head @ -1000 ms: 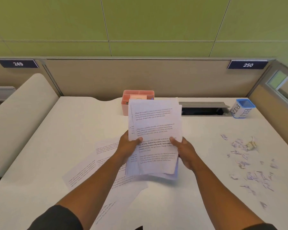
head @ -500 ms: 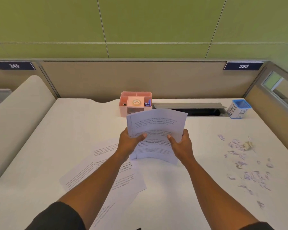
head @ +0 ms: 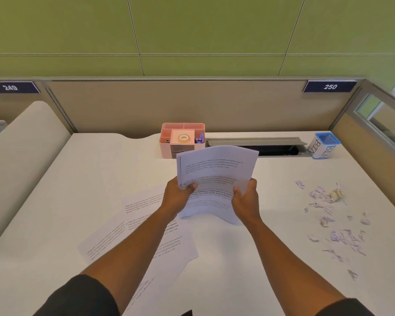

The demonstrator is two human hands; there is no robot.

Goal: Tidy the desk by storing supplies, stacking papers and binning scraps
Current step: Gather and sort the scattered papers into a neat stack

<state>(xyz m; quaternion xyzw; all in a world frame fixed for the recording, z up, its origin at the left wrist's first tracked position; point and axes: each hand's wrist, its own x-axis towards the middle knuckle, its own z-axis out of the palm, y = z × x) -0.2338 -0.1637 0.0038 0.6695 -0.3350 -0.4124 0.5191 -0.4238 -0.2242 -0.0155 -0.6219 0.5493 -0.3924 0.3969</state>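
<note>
Paper stack (head: 217,169) is held up by both hands, just in front of the pink organizer (head: 183,140) (landmark for all refs). Stack: several white printed sheets, top edges roughly aligned, upper half bowed back twd organizer, lower edge curled and touching or nearly touching the desk (head: 55,190). Left hand (head: 177,197) is clamped on stack's left edge, thumb on the front face; right hand (head: 245,201) is clamped on the right edge, thumb on front too. Both grasps are closed round the paper. Loose printed sheets (head: 141,231) are lying flat on desk, near side and left of organizer, overlapped and skewed, partly covered by left forearm. Torn scraps (head: 333,224) are scattered well to the right of organizer, spread twd near-right desk edge; one crumpled ball (head: 336,195) is among them. Blue-rimmed cup labelled BIN (head: 324,145) is seen far right of organizer, at back edge, beside the side partition. Open cable slot (head: 255,147) runs from organizer's right side twd the bin. Organizer itself sits against the back partition; tape roll (head: 184,137) and a purple item (type can't be told) are in it. Bare desk surface is seen left of organizer, and on the near side between sheets and scraps.
</note>
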